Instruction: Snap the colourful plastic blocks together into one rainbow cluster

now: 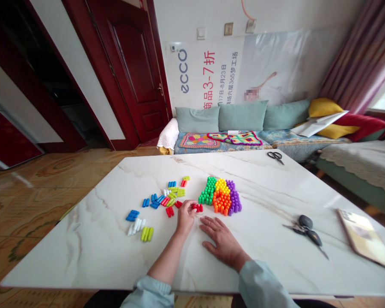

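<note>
My left hand [186,217] is closed in a pinch at the left end of a few small red plastic pieces with round tops [198,208]. My right hand [221,239] lies flat on the marble-patterned table [99,261], fingers spread, holding nothing. Just beyond the hands stand tight clusters of small plastic pieces: green [208,192], yellow [222,185], orange [221,202] and purple [234,197]. Left of my left hand lie loose groups of capsule-like pieces, blue [132,215], white [136,226], lime [146,234] and red [170,211].
Keys with black fobs [306,226] and a phone [367,235] lie on the table's right side. Black-handled scissors [276,157] rest near its far edge. Behind it is a sofa with pale green cushions [243,115]; a dark red door [136,72] stands back left.
</note>
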`<action>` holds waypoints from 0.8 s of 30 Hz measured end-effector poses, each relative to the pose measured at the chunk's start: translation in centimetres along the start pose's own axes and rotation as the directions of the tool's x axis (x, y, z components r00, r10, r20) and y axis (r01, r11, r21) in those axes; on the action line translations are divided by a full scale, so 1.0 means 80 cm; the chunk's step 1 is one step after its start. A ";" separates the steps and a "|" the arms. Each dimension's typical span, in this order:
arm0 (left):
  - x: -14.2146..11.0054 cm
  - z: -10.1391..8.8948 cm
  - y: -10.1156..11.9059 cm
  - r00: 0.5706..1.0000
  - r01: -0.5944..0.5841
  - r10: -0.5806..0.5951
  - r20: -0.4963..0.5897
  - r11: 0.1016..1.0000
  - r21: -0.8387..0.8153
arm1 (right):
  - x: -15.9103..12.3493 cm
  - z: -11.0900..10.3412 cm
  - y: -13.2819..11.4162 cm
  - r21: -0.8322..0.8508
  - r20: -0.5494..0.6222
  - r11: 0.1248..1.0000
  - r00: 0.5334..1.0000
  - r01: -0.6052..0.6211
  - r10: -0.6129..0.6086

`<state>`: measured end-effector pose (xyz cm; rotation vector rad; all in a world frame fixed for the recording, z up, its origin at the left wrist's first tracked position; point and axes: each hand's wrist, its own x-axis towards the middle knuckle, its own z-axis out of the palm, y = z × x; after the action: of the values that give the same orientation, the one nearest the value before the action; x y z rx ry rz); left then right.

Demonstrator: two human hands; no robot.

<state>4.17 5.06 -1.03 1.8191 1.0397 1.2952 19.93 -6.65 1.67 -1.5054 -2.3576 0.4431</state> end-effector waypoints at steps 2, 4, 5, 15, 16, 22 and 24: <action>0.005 0.003 0.002 1.000 -0.011 0.011 0.016 1.000 -0.012 | 0.000 0.000 0.000 0.004 -0.002 1.000 1.000 -0.002 0.002; 0.006 0.005 0.004 1.000 -0.024 0.024 -0.005 1.000 -0.011 | 0.000 -0.001 0.000 0.006 -0.004 1.000 1.000 -0.002 0.002; 0.006 0.006 0.005 0.999 -0.030 0.030 -0.031 1.000 -0.001 | 0.000 -0.001 0.000 0.006 -0.004 1.000 1.000 -0.003 0.003; 0.001 0.018 -0.005 0.991 0.113 -0.095 -0.095 0.972 0.207 | 0.001 0.002 0.002 -0.007 -0.015 1.000 1.000 0.002 -0.002; 0.002 0.020 -0.006 0.989 0.121 -0.100 -0.105 0.968 0.219 | 0.001 0.002 0.003 -0.007 -0.014 1.000 1.000 0.005 -0.005; 0.006 0.029 -0.013 0.984 0.123 -0.084 -0.156 0.958 0.257 | 0.000 0.003 0.005 -0.019 -0.015 1.000 1.000 0.024 -0.024; 0.002 0.027 -0.011 0.985 0.103 -0.062 -0.161 0.960 0.259 | 0.000 0.005 0.006 -0.026 -0.017 0.999 0.999 0.028 -0.029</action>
<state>6.08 5.48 -2.33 1.8693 1.4170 1.3096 20.18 -6.47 1.10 -1.4790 -2.3768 0.3929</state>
